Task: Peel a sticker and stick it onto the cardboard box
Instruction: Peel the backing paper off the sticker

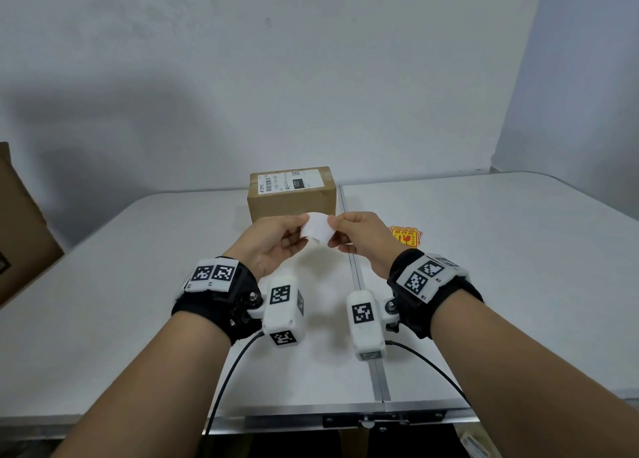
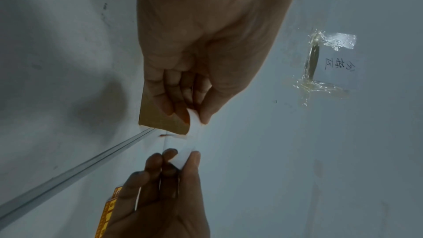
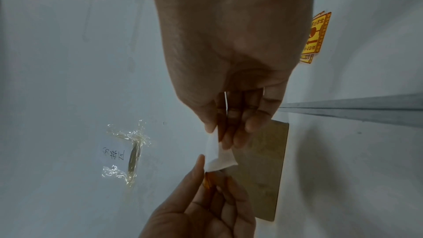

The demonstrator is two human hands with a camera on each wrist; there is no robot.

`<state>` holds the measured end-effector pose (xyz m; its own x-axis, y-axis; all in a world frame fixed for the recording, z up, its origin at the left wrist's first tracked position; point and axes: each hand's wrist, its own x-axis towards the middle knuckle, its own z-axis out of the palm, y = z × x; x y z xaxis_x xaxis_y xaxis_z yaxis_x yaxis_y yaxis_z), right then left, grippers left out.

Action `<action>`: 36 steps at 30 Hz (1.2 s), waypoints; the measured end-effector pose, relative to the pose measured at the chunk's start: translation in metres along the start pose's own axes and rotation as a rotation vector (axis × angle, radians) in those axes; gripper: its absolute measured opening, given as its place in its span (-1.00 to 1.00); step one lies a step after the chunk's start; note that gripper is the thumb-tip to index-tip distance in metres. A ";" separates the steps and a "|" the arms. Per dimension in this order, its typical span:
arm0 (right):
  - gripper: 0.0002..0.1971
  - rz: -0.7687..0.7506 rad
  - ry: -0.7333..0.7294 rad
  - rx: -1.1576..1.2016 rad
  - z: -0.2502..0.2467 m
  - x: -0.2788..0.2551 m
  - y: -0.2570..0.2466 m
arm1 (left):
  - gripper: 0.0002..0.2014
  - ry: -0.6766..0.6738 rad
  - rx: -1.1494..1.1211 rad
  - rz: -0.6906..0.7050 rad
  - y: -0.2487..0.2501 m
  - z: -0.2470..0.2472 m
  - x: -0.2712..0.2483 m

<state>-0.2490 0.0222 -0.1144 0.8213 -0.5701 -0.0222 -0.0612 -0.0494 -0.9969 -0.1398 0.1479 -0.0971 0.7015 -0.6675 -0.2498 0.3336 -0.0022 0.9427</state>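
Note:
A brown cardboard box (image 1: 292, 202) with a white shipping label stands at the table's far middle. Just in front of it, above the table, both hands hold one sticker sheet (image 1: 317, 229) with its white back towards me; it curls between them. My left hand (image 1: 276, 240) pinches its left edge, my right hand (image 1: 356, 234) pinches its right edge. In the left wrist view the sheet (image 2: 194, 129) runs from the left hand's thumb to the right hand's fingers (image 2: 169, 158). In the right wrist view the white sheet (image 3: 217, 158) bends, with an orange edge near the left hand.
A small pile of yellow and red stickers (image 1: 406, 236) lies on the table right of my right hand. A metal seam (image 1: 359, 284) runs down the white table. A large cardboard box (image 1: 20, 229) leans at the left edge. Taped writing (image 3: 128, 153) marks the table.

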 end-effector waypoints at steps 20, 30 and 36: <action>-0.79 0.078 0.029 0.146 -0.001 0.001 0.002 | -0.95 0.152 -0.179 0.055 -0.007 0.001 0.005; -0.67 0.161 -0.141 0.082 -0.008 -0.003 0.005 | -0.86 -0.040 0.262 0.204 -0.005 -0.009 0.004; -0.59 0.063 -0.066 -0.035 -0.001 0.004 0.002 | -0.82 -0.066 0.425 0.287 0.000 0.000 0.002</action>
<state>-0.2461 0.0190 -0.1166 0.8509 -0.5174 -0.0909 -0.1328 -0.0445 -0.9901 -0.1386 0.1461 -0.0974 0.6817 -0.7309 0.0333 -0.1612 -0.1056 0.9812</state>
